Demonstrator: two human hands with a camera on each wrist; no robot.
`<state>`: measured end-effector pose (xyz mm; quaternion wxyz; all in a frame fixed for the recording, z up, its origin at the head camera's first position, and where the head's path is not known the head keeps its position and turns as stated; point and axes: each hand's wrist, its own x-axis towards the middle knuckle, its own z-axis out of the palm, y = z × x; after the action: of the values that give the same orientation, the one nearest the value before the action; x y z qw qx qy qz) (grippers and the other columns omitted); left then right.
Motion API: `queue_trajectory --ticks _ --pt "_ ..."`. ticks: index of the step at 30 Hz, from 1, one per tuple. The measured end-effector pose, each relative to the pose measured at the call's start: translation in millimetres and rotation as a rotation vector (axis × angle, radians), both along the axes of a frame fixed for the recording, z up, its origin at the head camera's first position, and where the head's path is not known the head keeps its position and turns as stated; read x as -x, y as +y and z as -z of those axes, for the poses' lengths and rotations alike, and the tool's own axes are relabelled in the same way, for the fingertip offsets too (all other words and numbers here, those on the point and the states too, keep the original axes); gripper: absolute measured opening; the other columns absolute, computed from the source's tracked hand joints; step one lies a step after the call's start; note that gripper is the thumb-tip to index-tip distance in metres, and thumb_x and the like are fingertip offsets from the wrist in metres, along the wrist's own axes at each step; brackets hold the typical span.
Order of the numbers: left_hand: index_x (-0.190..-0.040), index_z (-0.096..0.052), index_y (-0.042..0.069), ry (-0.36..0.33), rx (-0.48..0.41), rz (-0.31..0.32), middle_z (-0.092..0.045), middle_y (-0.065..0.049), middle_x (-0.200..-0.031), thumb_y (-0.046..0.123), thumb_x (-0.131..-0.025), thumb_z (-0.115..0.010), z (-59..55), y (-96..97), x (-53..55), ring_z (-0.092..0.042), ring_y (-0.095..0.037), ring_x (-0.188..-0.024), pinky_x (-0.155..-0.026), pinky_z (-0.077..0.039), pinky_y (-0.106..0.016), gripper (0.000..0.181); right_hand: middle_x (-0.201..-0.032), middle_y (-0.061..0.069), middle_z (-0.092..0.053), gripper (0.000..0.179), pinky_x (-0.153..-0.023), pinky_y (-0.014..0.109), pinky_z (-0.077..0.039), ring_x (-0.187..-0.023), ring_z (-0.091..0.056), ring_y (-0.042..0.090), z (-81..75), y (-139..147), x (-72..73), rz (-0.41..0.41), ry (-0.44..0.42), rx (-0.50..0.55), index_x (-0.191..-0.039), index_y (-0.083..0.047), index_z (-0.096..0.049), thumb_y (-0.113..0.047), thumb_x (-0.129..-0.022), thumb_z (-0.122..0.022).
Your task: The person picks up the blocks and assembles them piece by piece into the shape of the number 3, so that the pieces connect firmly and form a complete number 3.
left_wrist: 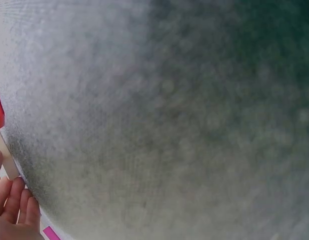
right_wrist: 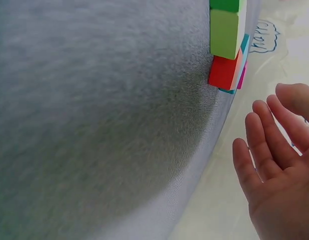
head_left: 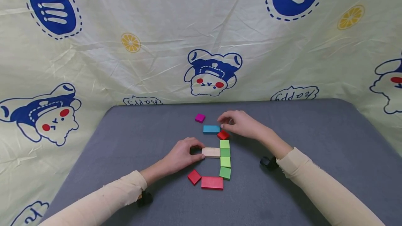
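My left hand (head_left: 183, 157) holds the left end of a plain wooden block (head_left: 211, 152) between thumb and fingers; the left wrist view shows the same hand (left_wrist: 17, 212) at that block's end. The block's other end meets a column of light green (head_left: 225, 162) and darker green blocks (head_left: 225, 173). Relaxed fingers of my right hand (head_left: 243, 125) hover beside a blue block (head_left: 211, 129) and a small tilted red block (head_left: 223, 135). In the right wrist view this hand (right_wrist: 279, 170) has nothing in its grasp.
A magenta block (head_left: 200, 118) lies behind the blue one. Nearest me are a long red block (head_left: 212, 183) and a turned small red block (head_left: 194, 177). The grey table (head_left: 141, 125) ends at a printed cloth backdrop (head_left: 163, 72).
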<state>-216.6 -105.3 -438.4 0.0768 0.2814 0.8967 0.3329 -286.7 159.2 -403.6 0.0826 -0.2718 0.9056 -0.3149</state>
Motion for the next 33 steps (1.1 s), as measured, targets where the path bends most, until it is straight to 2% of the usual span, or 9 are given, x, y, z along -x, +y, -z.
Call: queue_trajectory --ticks 8,19,26,33 --pt "-0.116 -0.07 0.016 -0.006 0.006 -0.002 -0.063 0.007 -0.106 0.023 -0.089 -0.074 -0.9 1.1 0.2 -0.055 -0.01 -0.1 -0.09 -0.047 -0.035 0.027 -0.108 -0.002 -0.064 0.027 -0.086 0.038 -0.051 -0.099 -0.057 0.017 -2.4 6.5 -26.0 -0.027 0.048 -0.026 -0.12 -0.011 -0.067 -0.016 -0.093 -0.069" --pt "-0.116 -0.07 0.016 0.013 0.007 0.006 -0.064 0.007 -0.107 0.022 -0.089 -0.074 0.3 -0.3 1.0 -0.055 -0.01 -0.101 -0.09 -0.047 -0.035 0.028 -0.11 -0.002 -0.064 0.026 -0.089 0.042 -0.05 -0.101 -0.059 0.019 1.5 12.8 -60.9 -0.047 0.1 -0.055 -0.116 -0.014 -0.069 -0.015 -0.09 -0.072" --pt "-0.116 -0.07 0.016 0.011 0.004 0.004 -0.064 0.006 -0.107 0.022 -0.089 -0.074 0.6 -0.2 0.9 -0.055 -0.01 -0.1 -0.09 -0.047 -0.034 0.027 -0.112 -0.005 -0.063 0.027 -0.09 0.043 -0.049 -0.103 -0.057 0.017 10.1 13.5 -74.1 -0.08 0.11 -0.069 -0.116 -0.017 -0.069 -0.017 -0.089 -0.074" --pt "-0.116 -0.07 0.016 0.001 -0.001 0.007 -0.064 0.006 -0.107 0.022 -0.09 -0.074 0.5 -0.2 0.5 -0.055 -0.01 -0.101 -0.09 -0.047 -0.034 0.028 -0.112 -0.008 -0.062 0.026 -0.09 0.043 -0.049 -0.103 -0.057 0.016 16.4 12.5 -77.7 -0.073 0.11 -0.061 -0.113 -0.02 -0.07 -0.02 -0.088 -0.075"
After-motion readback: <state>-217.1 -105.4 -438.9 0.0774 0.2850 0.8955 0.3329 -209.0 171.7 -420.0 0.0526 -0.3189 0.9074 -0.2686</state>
